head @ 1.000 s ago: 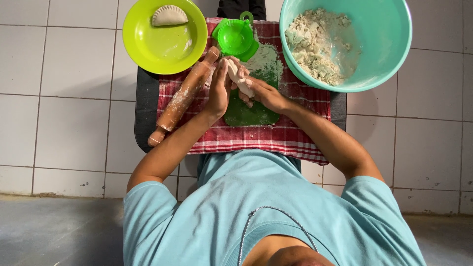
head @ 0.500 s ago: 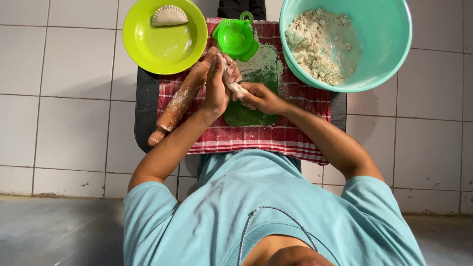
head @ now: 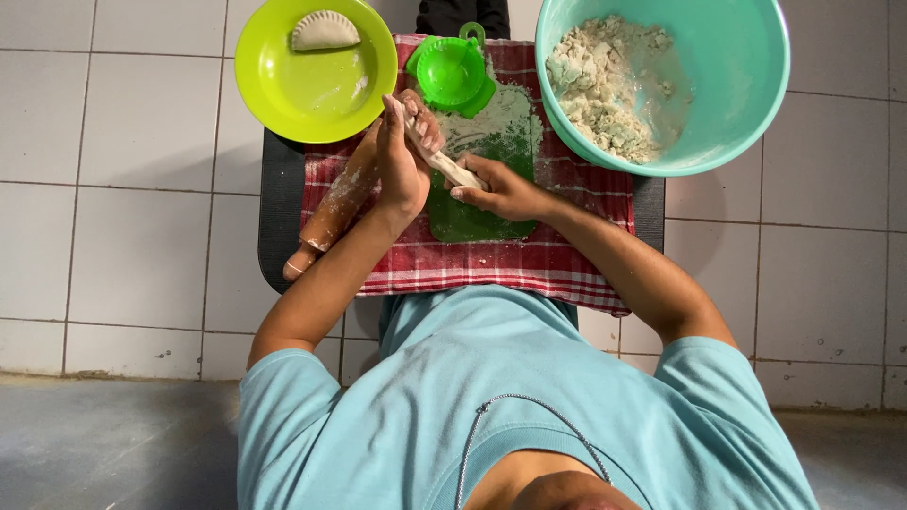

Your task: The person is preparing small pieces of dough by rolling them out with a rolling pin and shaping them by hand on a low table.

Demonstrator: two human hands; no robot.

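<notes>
My left hand is raised on edge over the red checked cloth, fingers curled round one end of a pale strip of dough. My right hand pinches the strip's other end just above the floured green mat. The dough stretches between both hands as a short rope. A floured wooden rolling pin lies slanted under my left wrist. Just beyond my hands sits a green dumpling press, standing open.
A lime green plate at the far left holds one folded dumpling. A teal bowl at the far right holds crumbly dough. A black board lies under the cloth on the white tiled floor.
My right hand has drawn away to the right and down, pulling the dough out into a longer strip. My left hand has stayed near the rolling pin's top.
</notes>
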